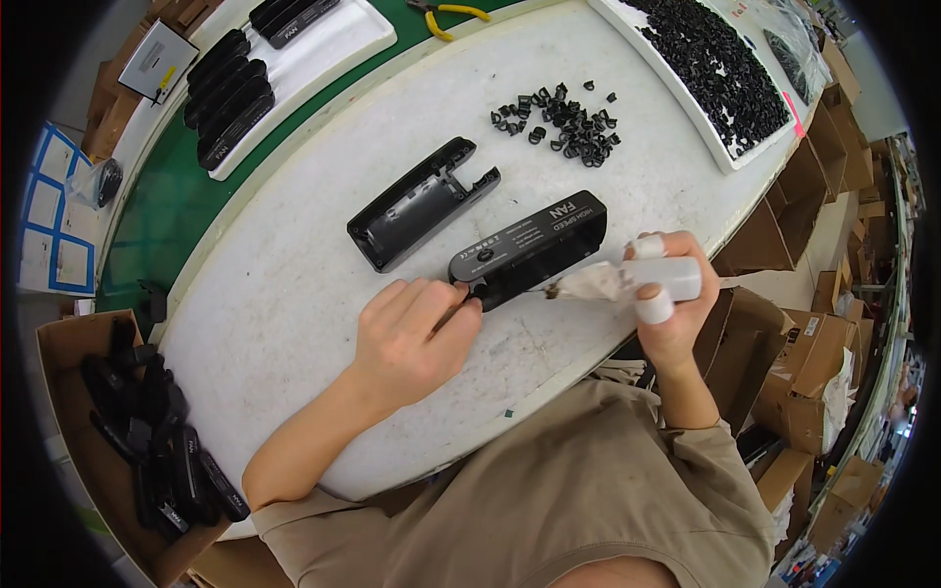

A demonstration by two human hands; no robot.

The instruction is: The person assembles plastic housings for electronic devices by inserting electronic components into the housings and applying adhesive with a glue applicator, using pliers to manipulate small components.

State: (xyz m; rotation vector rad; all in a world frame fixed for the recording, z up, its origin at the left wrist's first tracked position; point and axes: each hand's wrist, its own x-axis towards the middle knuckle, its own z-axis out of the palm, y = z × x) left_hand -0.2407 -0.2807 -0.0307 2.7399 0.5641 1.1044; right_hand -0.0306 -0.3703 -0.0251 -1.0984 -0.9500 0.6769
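A black fan housing (534,240) with light print lies at a slant on the white table, its hollow side toward me. My left hand (417,328) is closed on its near left end, thumb and forefinger pinching at the edge. In my right hand (676,294) is a small white squeeze bottle (674,278), lying sideways. Whitish wrapping (593,282) covers its neck, and its thin tip points at the housing's near edge. White finger covers sit on that hand's thumb and a finger. A second black housing half (421,201), inner side up, rests behind the first.
Small black clips (578,127) are heaped beyond the housings. A white tray (730,162) full of small black parts stands at the far right. Yellow-handled pliers (446,18) and a white tray (377,39) with black housings are on the green surface. A cardboard box (59,382) holds black housings at left.
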